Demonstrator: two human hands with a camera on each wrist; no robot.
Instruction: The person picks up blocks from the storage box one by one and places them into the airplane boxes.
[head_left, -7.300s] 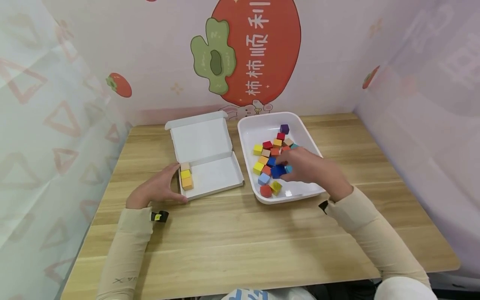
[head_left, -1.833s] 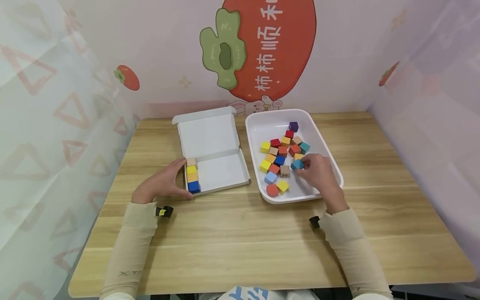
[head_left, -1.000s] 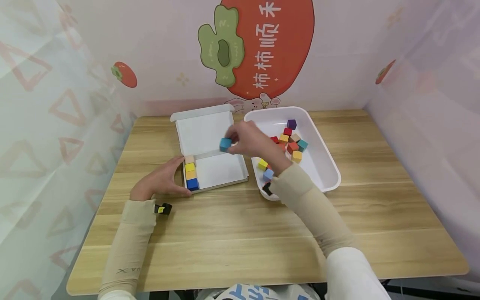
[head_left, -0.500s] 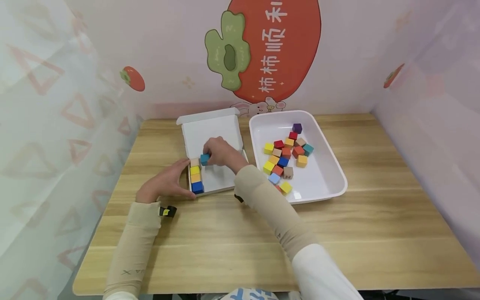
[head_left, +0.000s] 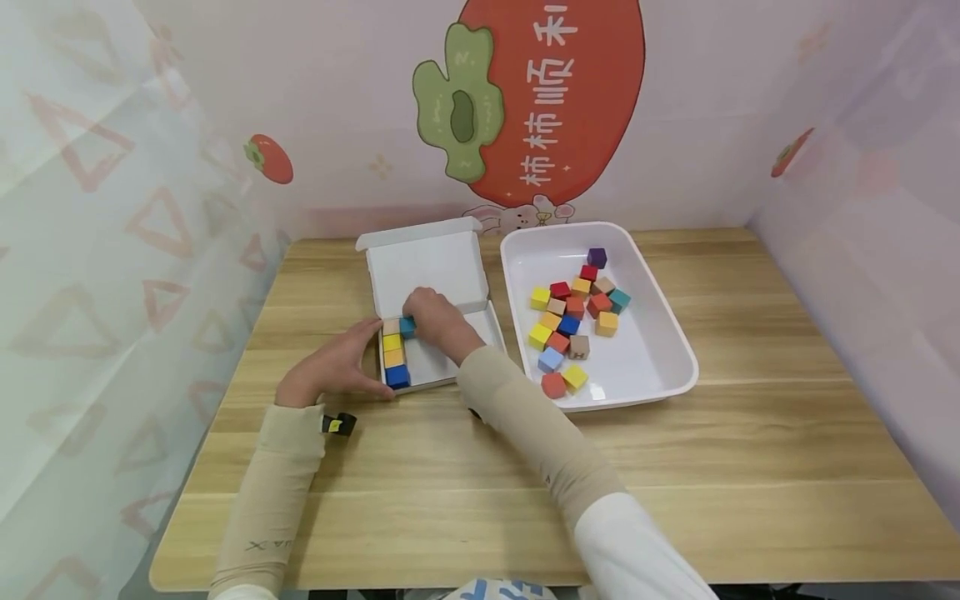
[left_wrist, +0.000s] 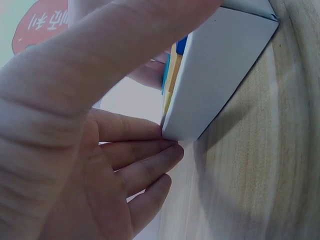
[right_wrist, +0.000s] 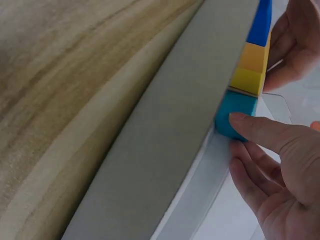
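In the head view my right hand is inside the open white cardboard box. Its thumb and fingers pinch a teal wooden cube, set beside the pale wooden cube at the back left. A yellow cube, an orange cube and a dark blue cube continue the row along the box's left wall. My left hand spans that wall from outside, thumb at the front corner and fingertips at the back one, holding the box. Part of the teal cube is hidden by the right fingers.
To the right stands a white plastic tray with several loose cubes in red, yellow, orange, blue, purple and plain wood. The box lid leans back, raised. Both containers rest on a wooden table enclosed by printed cloth walls.
A dark blue cube joined the row earlier. My right hand then took the teal cube from the tray and carried it left, down beside the pale cube. The left hand stays on the box.
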